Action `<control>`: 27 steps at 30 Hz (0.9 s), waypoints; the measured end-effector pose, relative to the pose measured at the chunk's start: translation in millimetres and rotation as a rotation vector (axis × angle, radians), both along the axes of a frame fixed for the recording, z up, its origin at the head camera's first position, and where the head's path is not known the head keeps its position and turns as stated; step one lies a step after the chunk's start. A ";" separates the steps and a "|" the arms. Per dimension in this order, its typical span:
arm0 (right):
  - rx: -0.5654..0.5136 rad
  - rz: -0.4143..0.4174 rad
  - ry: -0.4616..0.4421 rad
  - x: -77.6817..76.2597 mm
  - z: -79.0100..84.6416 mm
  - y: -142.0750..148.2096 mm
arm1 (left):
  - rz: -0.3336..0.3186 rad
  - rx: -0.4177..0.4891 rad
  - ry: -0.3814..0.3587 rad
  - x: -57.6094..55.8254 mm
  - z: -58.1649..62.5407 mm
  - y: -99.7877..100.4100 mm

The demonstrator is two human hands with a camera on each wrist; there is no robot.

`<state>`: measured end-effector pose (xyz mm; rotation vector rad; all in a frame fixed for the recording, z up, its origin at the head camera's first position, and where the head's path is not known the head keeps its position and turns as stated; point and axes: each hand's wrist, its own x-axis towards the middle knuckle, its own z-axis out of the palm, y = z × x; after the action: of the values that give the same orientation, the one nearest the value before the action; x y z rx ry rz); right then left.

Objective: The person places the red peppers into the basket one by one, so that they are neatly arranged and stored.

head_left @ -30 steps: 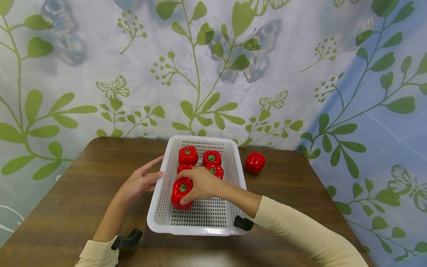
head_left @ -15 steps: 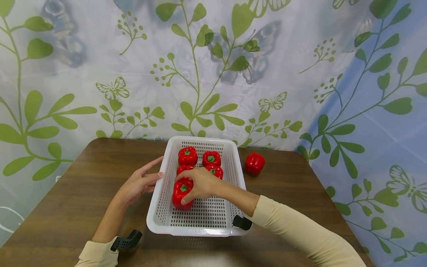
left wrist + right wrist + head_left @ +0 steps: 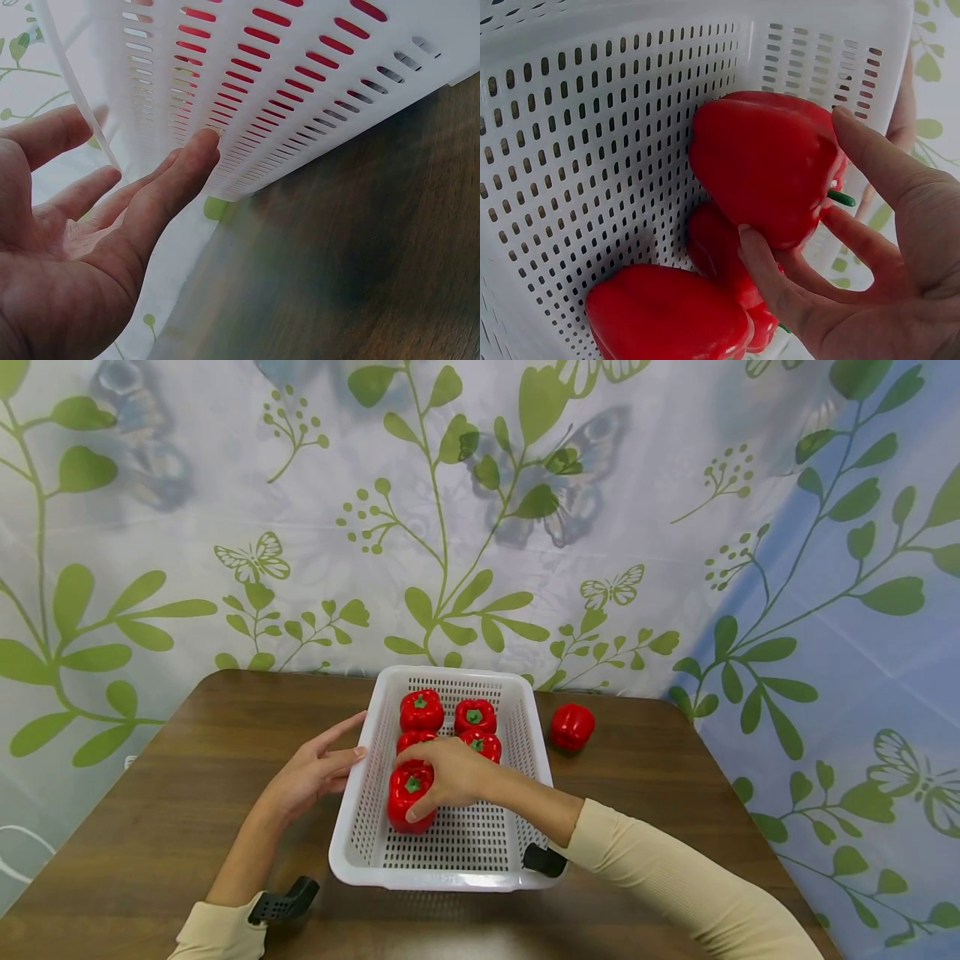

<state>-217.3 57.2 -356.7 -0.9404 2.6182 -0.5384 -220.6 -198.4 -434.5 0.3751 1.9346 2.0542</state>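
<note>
In a white perforated plastic basket (image 3: 450, 882), several red bell peppers stand with their green stems up. My right hand (image 3: 453, 772) grips the nearest-left bell pepper (image 3: 409, 810), thumb on one side and fingers on the other; the right wrist view shows the same bell pepper (image 3: 765, 161) between thumb and fingertips. Behind it are a bell pepper (image 3: 422, 711) at the back left and another bell pepper (image 3: 476, 717) at the back right. My left hand (image 3: 311, 774) touches the basket's left side with extended fingers, the fingertips (image 3: 201, 144) against its outer wall.
One more red bell pepper (image 3: 573, 727) lies on the brown wooden table (image 3: 630, 785), right of the basket. A patterned curtain (image 3: 465, 510) hangs behind the table's back edge. Black straps with camera mounts (image 3: 285, 902) sit on the wrists.
</note>
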 end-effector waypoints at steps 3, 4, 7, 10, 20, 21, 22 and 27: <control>0.000 -0.007 -0.002 0.3 0.1 0.4 | 0.001 0.001 0.001 -0.3 -0.1 0.3; -0.001 -0.007 -0.003 0.4 0.1 0.6 | 0.000 0.002 0.002 -0.5 -0.1 0.4; -0.006 -0.004 -0.007 0.1 0.1 0.9 | -0.001 0.004 0.003 -0.7 0.1 0.8; -0.011 0.004 -0.014 -0.1 -0.1 0.8 | -0.002 0.001 0.005 -0.4 0.3 0.9; -0.002 0.007 -0.010 0.6 0.4 -2.6 | -0.005 0.003 0.008 0.1 -1.0 0.0; 0.001 0.004 -0.011 0.7 0.4 -2.7 | -0.005 0.002 0.009 0.1 -1.2 -0.1; 0.002 0.001 -0.011 0.6 0.3 -2.7 | -0.006 0.002 0.009 0.2 -1.2 0.0; 0.008 -0.009 -0.014 -0.2 1.3 -1.4 | -0.007 0.007 0.009 0.1 -1.3 0.6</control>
<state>-217.5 55.8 -355.4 -0.9190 2.6113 -0.5347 -220.5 -197.8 -435.8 0.3921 1.9291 2.0587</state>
